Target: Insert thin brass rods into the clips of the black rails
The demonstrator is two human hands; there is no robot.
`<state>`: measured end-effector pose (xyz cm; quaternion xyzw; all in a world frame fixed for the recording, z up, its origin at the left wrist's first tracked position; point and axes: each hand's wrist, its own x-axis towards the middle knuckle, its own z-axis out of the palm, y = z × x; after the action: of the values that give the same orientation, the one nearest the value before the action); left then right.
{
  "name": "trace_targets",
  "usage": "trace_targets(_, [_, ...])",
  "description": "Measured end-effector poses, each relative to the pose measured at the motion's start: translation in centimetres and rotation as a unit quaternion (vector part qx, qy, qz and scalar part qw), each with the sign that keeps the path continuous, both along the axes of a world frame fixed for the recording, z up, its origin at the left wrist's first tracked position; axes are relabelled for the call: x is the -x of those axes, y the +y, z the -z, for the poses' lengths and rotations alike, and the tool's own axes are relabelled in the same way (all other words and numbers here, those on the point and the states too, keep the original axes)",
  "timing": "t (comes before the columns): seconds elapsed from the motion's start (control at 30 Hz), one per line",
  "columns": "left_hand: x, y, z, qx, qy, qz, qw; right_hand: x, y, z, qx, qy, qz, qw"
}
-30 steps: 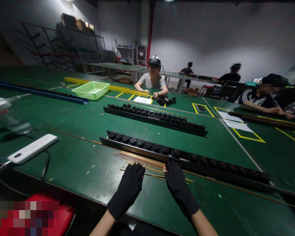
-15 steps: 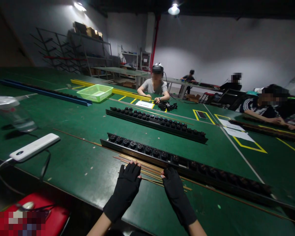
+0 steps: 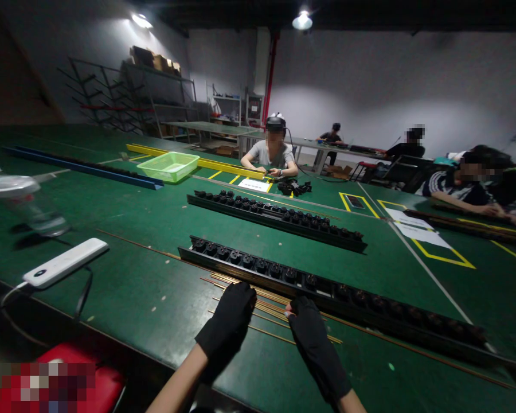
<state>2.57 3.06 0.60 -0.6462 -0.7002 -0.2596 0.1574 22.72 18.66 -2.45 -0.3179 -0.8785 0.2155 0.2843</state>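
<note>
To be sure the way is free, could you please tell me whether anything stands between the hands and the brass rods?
Nothing visible does: the left hand and right hand lie right at the brass rods, with the black rack beyond them.

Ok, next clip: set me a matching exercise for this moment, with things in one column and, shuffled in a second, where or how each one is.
Things:
1. Plastic basket
2. White oblong device
3. Thin brass-coloured rods
4. Black socket strip

Places or states:
A. Trailing a black cable
B. Lying under the left hand and right hand
C. Running just beyond the hands
D. Lime green, beside a yellow rail

Pairs: 1-D, 2-A, 3-B, 4-C
</note>
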Motion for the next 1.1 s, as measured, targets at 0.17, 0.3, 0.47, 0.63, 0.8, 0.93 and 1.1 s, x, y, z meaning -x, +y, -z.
trace_targets(0.17, [0.4, 1.1, -1.5, 0.057, -0.035, 0.017, 0.998, 0.0, 0.0, -0.4, -0.042, -0.019, -0.011, 0.999])
trace_targets(0.3, [0.5, 1.5, -1.1, 0.065, -0.039, 0.017, 0.997, -0.1, -0.4, 0.6, -0.083, -0.005, -0.009, 0.996])
trace_targets(0.47, [-1.5, -0.1, 0.9, -0.014, 0.004, -0.038, 0.999, -0.8, -0.5, 3.6, -0.191, 0.049, 0.003, 0.980])
trace_targets(0.63, [-5.2, -5.0, 1.6, 0.050, 0.053, 0.044, 0.996, -1.1, 0.0, 3.6, -0.175, 0.040, 0.021, 0.984])
trace_targets(0.8, [-5.8, -6.4, 4.3, 0.017, 0.118, 0.028, 0.992, -0.9, -0.6, 0.1, -0.136, 0.044, 0.008, 0.990])
trace_targets(0.93, [-4.5, -4.6, 5.8, 0.023, 0.142, 0.009, 0.990, -1.0, -1.5, -2.2, -0.097, 0.089, -0.013, 0.991])
trace_targets(1.1, [-3.7, -3.3, 4.0, 0.066, 0.093, 0.031, 0.993, -0.9, -1.5, -3.9, -0.042, 0.181, -0.011, 0.982])
